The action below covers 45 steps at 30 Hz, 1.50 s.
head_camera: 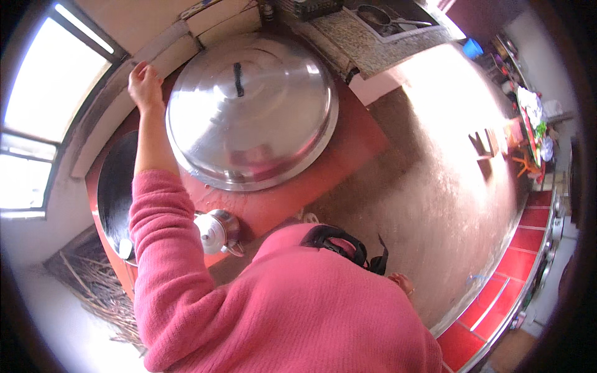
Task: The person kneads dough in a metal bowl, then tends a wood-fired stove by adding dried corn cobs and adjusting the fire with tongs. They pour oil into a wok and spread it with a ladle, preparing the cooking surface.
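Note:
My left hand (145, 88) is raised at the end of an outstretched arm in a pink sleeve, beside the pale wall ledge (175, 53). Its fingers are bent, and whether anything small is between them cannot be seen. Just right of it lies a large round metal lid (275, 121) with a dark handle, on a red stove top (364, 135). Under my forearm is a big black wok (114, 186), partly covered by the sleeve. A metal kettle (226, 228) stands near my elbow. Low at my side, my right hand (402, 282) is mostly hidden by my body.
A speckled counter (373, 51) holds an inset hob with a pan (373, 16). Dry sticks (93, 284) are heaped at the lower left, below the window. Across the floor stand a wooden stool (489, 142) and a red-tiled counter (501, 279).

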Available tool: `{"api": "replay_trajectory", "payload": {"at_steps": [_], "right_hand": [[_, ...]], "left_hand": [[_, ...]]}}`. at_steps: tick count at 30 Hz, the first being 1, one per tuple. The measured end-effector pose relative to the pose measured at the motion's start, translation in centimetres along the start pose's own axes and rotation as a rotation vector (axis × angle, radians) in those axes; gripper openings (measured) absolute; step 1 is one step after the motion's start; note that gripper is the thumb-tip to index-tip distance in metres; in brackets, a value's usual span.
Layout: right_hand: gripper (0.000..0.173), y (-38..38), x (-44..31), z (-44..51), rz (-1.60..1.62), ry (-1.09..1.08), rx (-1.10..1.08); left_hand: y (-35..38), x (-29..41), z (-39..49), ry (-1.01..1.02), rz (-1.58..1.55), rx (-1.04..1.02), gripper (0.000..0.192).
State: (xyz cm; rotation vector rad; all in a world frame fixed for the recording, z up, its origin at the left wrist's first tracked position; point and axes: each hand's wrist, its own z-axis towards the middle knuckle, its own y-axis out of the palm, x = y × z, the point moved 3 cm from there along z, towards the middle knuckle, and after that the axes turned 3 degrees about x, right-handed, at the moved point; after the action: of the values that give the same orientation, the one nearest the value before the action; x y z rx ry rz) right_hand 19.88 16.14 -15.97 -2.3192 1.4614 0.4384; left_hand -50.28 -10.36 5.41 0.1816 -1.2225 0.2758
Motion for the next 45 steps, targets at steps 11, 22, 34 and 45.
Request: {"api": "replay_trajectory", "payload": {"at_steps": [11, 22, 34, 45], "right_hand": [[0.016, 4.2, -12.4, 7.9, -0.571, -0.039, -0.296], [0.022, 21.6, -10.7, 4.1, -1.4, -0.101, -0.652], [0.021, 38.0, 9.0, -10.2, -1.661, -0.617, -1.086], [0.05, 40.4, 42.0, -39.0, -1.272, 1.19, -1.618]], "left_hand": [[-18.8, 5.4, -11.1, -0.073, 0.381, 0.189, 0.027], [-42.4, 2.3, -39.8, -0.808, 0.988, 0.327, 0.035], [-56.9, 1.6, -59.5, -1.188, 0.978, 0.273, 0.034], [-59.0, 8.3, -43.9, -0.177, 1.088, 0.702, 0.044]]}}
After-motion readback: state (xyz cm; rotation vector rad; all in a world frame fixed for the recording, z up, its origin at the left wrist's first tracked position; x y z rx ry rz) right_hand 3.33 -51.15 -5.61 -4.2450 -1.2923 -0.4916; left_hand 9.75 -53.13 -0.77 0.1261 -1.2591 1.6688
